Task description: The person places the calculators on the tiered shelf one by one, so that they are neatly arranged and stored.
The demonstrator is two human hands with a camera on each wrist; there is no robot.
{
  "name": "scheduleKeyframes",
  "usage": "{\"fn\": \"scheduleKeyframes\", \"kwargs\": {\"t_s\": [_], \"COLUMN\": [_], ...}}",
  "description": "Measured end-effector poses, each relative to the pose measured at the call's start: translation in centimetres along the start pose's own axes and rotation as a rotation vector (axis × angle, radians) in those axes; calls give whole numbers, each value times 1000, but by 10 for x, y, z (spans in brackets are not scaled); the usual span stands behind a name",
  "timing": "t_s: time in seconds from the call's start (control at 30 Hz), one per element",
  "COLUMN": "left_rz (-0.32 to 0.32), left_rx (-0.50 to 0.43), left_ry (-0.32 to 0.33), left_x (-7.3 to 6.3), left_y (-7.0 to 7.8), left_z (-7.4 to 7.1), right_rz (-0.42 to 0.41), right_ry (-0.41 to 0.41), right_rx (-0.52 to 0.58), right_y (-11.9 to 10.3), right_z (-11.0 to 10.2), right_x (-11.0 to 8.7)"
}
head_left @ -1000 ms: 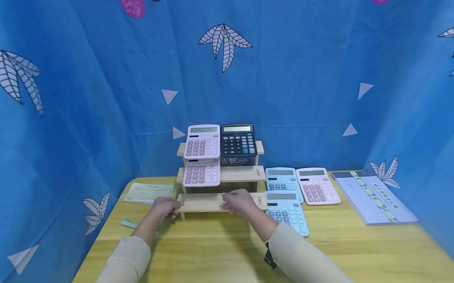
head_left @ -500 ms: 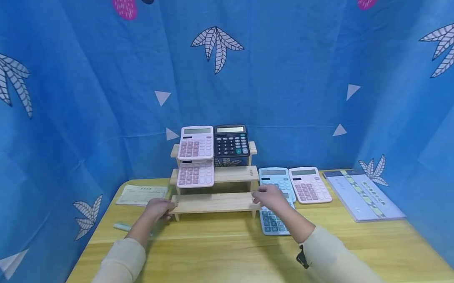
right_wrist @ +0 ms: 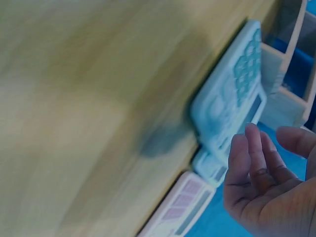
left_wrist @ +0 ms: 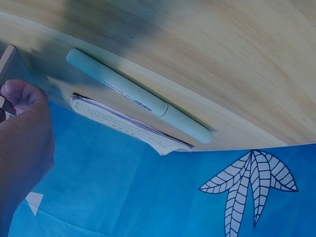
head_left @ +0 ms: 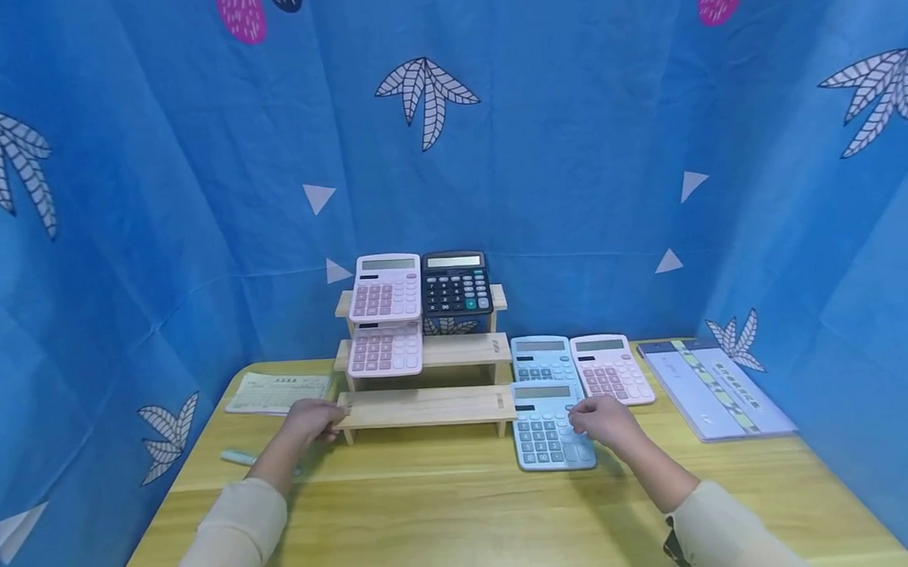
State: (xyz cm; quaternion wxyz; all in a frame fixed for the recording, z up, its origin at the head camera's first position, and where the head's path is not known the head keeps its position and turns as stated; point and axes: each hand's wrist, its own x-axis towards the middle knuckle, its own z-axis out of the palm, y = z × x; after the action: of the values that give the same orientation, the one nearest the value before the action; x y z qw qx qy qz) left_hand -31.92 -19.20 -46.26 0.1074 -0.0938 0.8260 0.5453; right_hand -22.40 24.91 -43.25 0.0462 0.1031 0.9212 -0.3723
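Observation:
A three-tier wooden rack (head_left: 428,408) stands on the table. My left hand (head_left: 312,422) holds the left end of its lowest board, thumb and fingers at the edge, as the left wrist view (left_wrist: 24,98) partly shows. To the rack's right lies a light blue calculator (head_left: 542,435), its top end overlapping another blue calculator (head_left: 542,355). Over the front one's right side is my right hand (head_left: 612,424). In the right wrist view its thumb is apart from its fingers (right_wrist: 256,158), with nothing between them; whether it touches the calculator cannot be told.
A pink calculator (head_left: 385,287) and a black one (head_left: 456,283) stand on the top tier, another pink one (head_left: 385,351) below. Right of the blue calculators lie a pink calculator (head_left: 613,370) and a folder (head_left: 716,391). A receipt pad (head_left: 278,393) and a mint marker (left_wrist: 138,96) lie left.
My right hand has moved right, from the lowest board's middle past its right end to the front blue calculator. The left hand stays at the board's left end. The head view shifts slightly.

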Motion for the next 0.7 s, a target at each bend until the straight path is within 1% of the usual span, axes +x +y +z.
{"fn": "scheduleKeyframes", "kwargs": {"t_s": [0.1, 0.2, 0.33, 0.53, 0.7], "left_rz": [-1, -1, -4, -1, -8], "left_rx": [-3, -4, -4, -8, -15], "left_ry": [-3, -9, -7, 2, 9], "left_x": [-1, -1, -1, 0, 0], "left_y": [1, 2, 0, -1, -1], "left_z": [0, 0, 0, 1, 1], "right_rz": [27, 25, 18, 14, 15], "right_ry": [-1, -16, -30, -37, -40], "right_rx": [-31, -87, -131, -136, -115], "right_y": [10, 20, 31, 40, 43], "right_z": [-3, -5, -5, -2, 2], "right_x": [-2, -3, -3, -3, -5]}}
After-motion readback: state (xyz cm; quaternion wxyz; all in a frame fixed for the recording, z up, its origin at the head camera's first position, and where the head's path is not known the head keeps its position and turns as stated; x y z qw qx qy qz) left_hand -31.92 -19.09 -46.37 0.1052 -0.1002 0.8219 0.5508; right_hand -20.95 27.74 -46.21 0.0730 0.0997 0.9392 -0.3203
